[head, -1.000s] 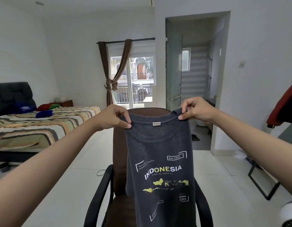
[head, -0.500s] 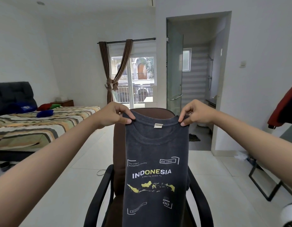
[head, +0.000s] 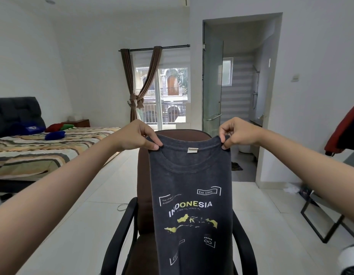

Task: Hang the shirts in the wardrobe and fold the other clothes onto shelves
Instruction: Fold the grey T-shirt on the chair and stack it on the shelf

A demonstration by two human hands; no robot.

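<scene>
Both of my hands are up in front of me, holding a dark grey T-shirt (head: 192, 195) by its shoulders so that it hangs straight down. My left hand (head: 137, 136) pinches the shirt's left shoulder between thumb and fingertips, and my right hand (head: 238, 132) pinches the other shoulder the same way, with the neckline and its small white label stretched between them. On the shirt's front I can read "INDONESIA" above a yellow map print. It hangs in front of a brown office chair (head: 146, 175) with black armrests, covering most of the backrest; I cannot tell whether cloth and chair touch. A bed (head: 43, 147) with a striped cover stands to my left, with a curtained window (head: 162, 96) and a glass bathroom door (head: 212, 86) beyond.
</scene>
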